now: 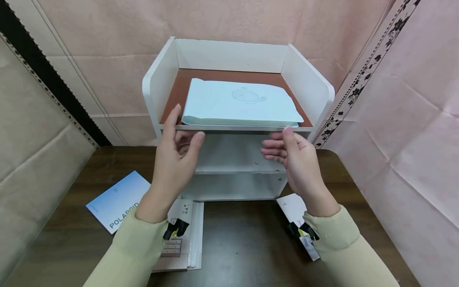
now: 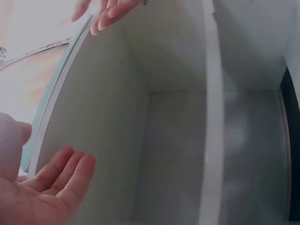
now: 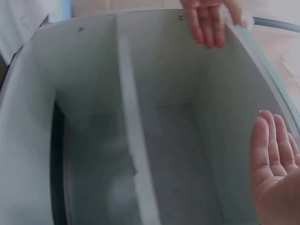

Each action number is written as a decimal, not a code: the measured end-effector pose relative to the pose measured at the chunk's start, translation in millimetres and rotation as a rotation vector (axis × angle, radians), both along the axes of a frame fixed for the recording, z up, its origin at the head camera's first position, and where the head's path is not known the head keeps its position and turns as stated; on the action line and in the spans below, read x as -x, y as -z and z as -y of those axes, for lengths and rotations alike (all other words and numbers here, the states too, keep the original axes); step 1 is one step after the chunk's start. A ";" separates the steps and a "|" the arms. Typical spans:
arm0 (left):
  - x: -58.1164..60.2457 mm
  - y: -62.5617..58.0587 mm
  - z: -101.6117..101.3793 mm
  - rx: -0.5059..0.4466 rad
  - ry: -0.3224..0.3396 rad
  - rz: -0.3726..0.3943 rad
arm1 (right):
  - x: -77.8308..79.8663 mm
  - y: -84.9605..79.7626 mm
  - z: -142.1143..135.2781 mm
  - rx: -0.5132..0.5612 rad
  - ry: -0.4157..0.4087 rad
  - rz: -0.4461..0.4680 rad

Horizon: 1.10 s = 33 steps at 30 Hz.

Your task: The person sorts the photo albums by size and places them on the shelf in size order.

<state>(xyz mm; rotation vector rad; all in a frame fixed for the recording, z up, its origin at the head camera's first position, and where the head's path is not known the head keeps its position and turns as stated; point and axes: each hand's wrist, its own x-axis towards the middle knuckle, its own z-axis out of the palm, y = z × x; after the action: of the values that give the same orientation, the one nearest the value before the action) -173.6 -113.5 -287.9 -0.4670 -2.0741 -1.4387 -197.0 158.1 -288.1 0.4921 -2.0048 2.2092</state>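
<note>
A blue POLAROID card (image 1: 116,201) and thin white books (image 1: 195,239) lie on the desk (image 1: 233,243) to the left, a white item (image 1: 292,207) by the right sleeve. On the white shelf's (image 1: 233,153) top tier, the whale-drawn packet (image 1: 240,103) sits just beyond and between both hands. The left hand (image 1: 177,155) and right hand (image 1: 297,159) are loosely extended, thumbs apart; I can't tell whether they touch the edge.

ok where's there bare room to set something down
Bare: the tabletop between the white package and white item; the shelf unit's middle compartment and bottom compartment. Crowded: its top, with the whale-print bundle, left hand and right hand at the front edge.
</note>
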 end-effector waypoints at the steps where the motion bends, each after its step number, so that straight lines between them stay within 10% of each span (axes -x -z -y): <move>1: -3.0 2.4 0.9 0.008 0.004 -0.026 | -1.8 3.1 -1.1 -0.027 -0.004 -0.020; 6: -21.1 17.3 7.2 0.070 0.039 -0.098 | -10.3 22.8 -4.4 -0.125 -0.014 -0.071; 13: -45.8 43.5 15.3 0.211 0.070 0.027 | -20.5 53.4 -5.6 -0.209 -0.031 -0.060; 33: -86.5 107.9 47.9 0.502 -0.171 0.390 | -44.5 126.3 19.2 -0.239 -0.065 0.197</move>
<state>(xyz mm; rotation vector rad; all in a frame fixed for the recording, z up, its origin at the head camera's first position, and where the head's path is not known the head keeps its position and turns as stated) -87.1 -161.4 -395.8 -0.1960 -2.7284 -0.9556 -152.4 139.0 -414.3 0.3803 -2.4040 2.1402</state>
